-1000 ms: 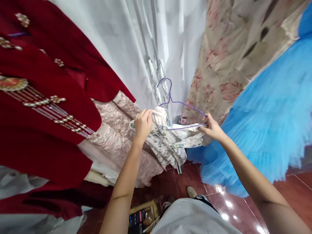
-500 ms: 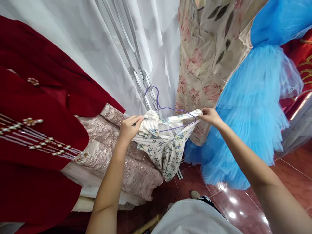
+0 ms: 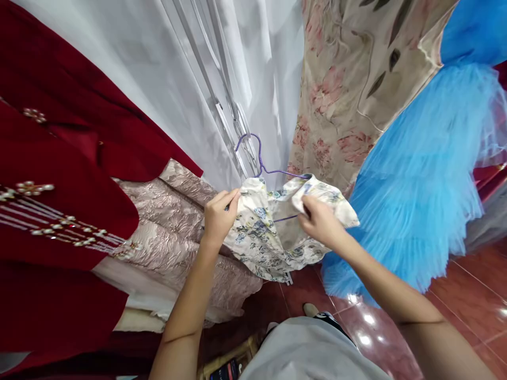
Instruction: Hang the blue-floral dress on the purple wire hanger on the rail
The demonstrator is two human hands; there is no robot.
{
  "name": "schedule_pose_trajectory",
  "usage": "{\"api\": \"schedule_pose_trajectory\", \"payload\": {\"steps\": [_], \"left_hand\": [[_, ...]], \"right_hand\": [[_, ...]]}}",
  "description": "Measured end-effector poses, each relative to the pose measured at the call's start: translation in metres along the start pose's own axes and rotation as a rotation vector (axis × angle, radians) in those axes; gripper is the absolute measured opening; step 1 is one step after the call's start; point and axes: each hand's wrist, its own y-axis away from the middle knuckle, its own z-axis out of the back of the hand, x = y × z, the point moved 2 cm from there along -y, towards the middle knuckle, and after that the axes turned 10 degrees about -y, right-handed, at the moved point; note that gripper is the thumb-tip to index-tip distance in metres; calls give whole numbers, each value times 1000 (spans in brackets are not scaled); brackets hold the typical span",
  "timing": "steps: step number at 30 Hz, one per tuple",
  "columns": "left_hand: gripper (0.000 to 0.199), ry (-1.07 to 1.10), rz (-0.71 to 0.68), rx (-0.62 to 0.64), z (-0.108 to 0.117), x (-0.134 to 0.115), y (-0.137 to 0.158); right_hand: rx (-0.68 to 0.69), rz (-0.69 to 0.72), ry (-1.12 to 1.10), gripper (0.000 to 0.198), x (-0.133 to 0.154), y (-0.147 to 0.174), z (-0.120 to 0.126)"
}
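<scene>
A white garment with blue and yellow flowers (image 3: 259, 227) hangs on a purple hanger (image 3: 257, 150) in front of me. My left hand (image 3: 222, 214) pinches its left shoulder, thumb pressed against the cloth. On the other side, my right hand (image 3: 319, 221) has its fingers closed on the edge of the neckline. The right shoulder (image 3: 335, 198) now lies over the hanger's right arm. The hanger's lower bar shows through the open neck between my hands. Its hook stands beside a thin white metal frame, and I cannot tell whether it hangs from it.
At left are a dark red garment with beaded trim (image 3: 79, 137) and a pink brocade dress (image 3: 174, 227). A beige floral dress (image 3: 320, 105) and a blue tulle dress (image 3: 412, 190) hang at right. White curtain (image 3: 134, 63) stands behind; red tiles (image 3: 396, 327) lie below.
My right hand has moved left and down, from the shoulder's outer end to the neckline. The garment's right shoulder now covers the hanger's right arm, which was bare before.
</scene>
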Motion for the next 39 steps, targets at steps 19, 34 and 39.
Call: {"api": "schedule_pose_trajectory", "payload": {"steps": [19, 34, 39], "left_hand": [[25, 219, 527, 55, -96, -73, 172], [43, 318, 938, 107, -168, -95, 237], [39, 341, 974, 49, -184, -104, 234]], "right_hand": [[49, -488, -439, 36, -138, 63, -166], [265, -459, -538, 29, -152, 30, -160], [290, -490, -663, 28, -143, 30, -161]]}}
